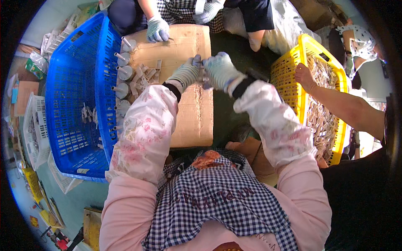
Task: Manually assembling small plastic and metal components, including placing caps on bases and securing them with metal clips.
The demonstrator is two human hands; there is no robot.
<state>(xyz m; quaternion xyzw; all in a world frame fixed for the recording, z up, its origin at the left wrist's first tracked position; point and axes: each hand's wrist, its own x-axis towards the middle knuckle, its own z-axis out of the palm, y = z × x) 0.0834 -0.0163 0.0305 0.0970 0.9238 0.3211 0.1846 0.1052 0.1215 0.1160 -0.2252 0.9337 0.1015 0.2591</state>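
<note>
My left hand (pixel 186 73), in a striped grey-blue glove, is closed with its fingertips near my right hand. My right hand (pixel 222 72), gloved the same way, is closed too. Between them shows a small shiny piece (pixel 205 80), too small and blurred to name. Both hands are held over the right edge of a tan cardboard sheet (pixel 190 121). Left of my left hand lies a loose pile of small pale flat pieces (pixel 144 77). Beside that pile several grey round discs with upright pegs (pixel 124 72) stand in a row.
A large blue basket (pixel 77 54) with a few small pieces stands at the left. At the right is a yellow basket (pixel 302 42) full of small pieces, with another person's bare hand (pixel 305 77) at its rim. Across from me sits a co-worker with gloved hands (pixel 158 29).
</note>
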